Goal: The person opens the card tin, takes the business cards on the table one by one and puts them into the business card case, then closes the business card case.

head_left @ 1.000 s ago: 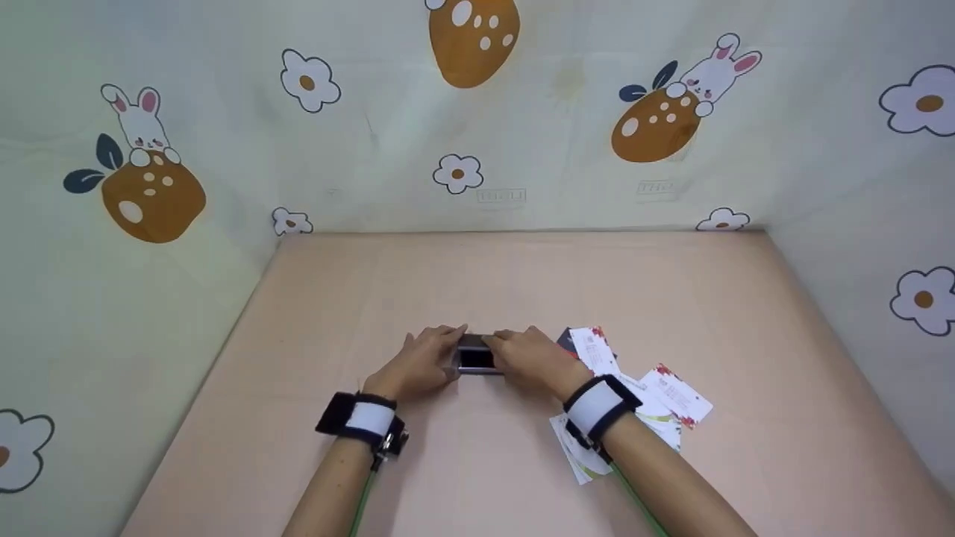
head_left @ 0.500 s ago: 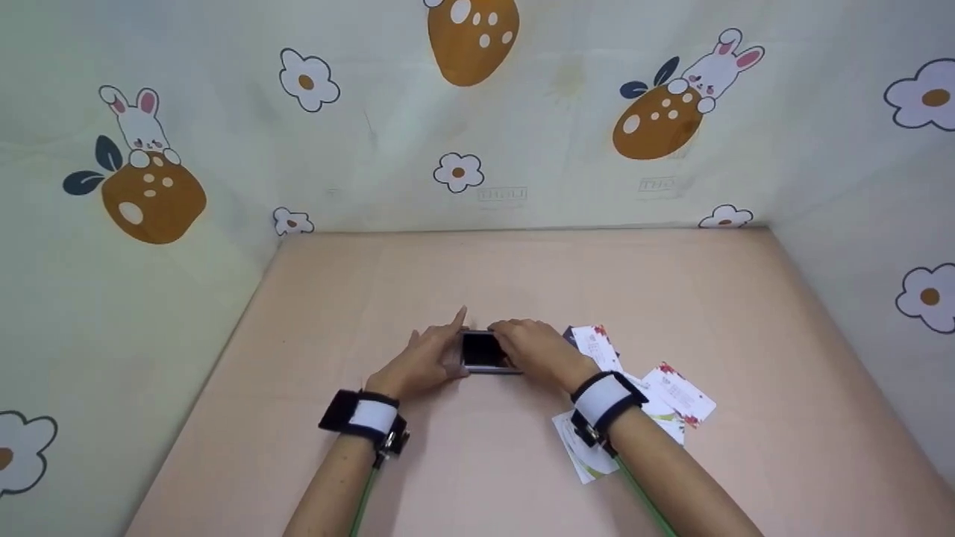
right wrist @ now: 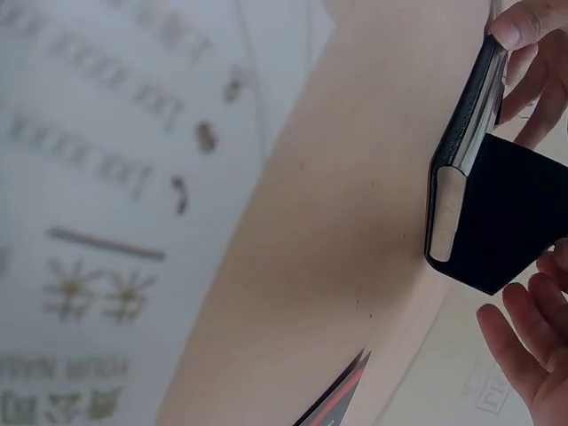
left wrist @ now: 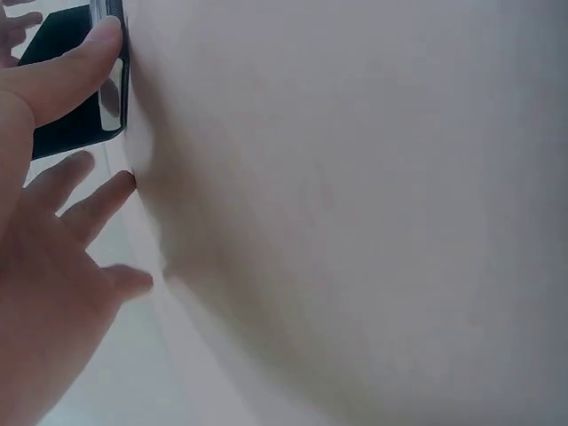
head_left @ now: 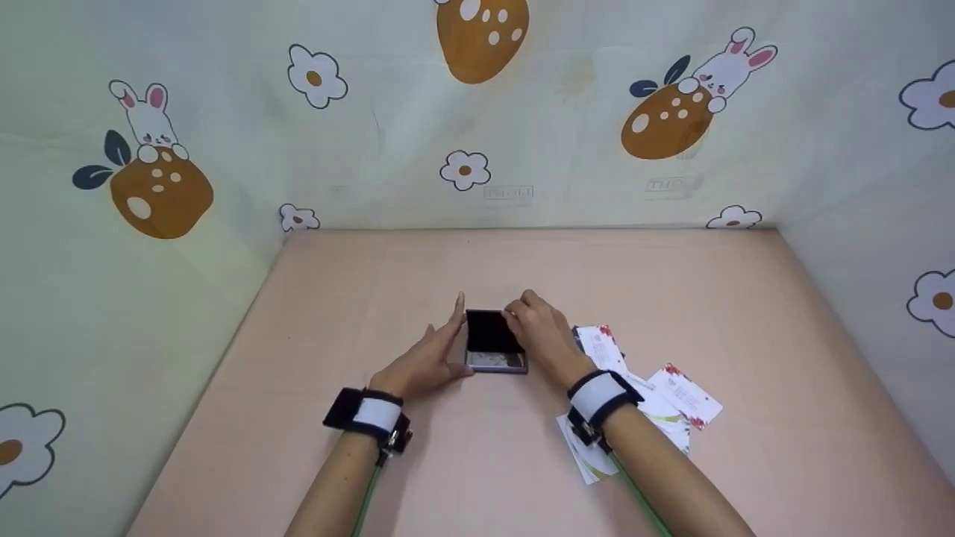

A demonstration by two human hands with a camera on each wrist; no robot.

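Observation:
In the head view a small card case (head_left: pixel 496 362) sits on the table in front of me, its black-lined lid (head_left: pixel 489 332) raised at the back. Its front part is silvery and shiny. My left hand (head_left: pixel 424 362) holds the case at its left side, thumb at the front corner and index finger stretched upward. Fingers of my right hand (head_left: pixel 548 335) pinch the lid at its right side. Seen from the right wrist, the case (right wrist: pixel 448 204) has a dark outer cover and a pale end. What lies inside is hard to make out.
Several white business cards (head_left: pixel 683 395) lie loosely spread to the right, partly under my right forearm. A dark card (head_left: pixel 577 338) shows among them. Patterned cloth walls (head_left: pixel 380 149) enclose the pinkish table (head_left: pixel 358 276) at the back and both sides.
The lid has swung from nearly flat to raised toward the back, baring the silvery front. My right hand has moved up and back with it. The left hand stays at the left side.

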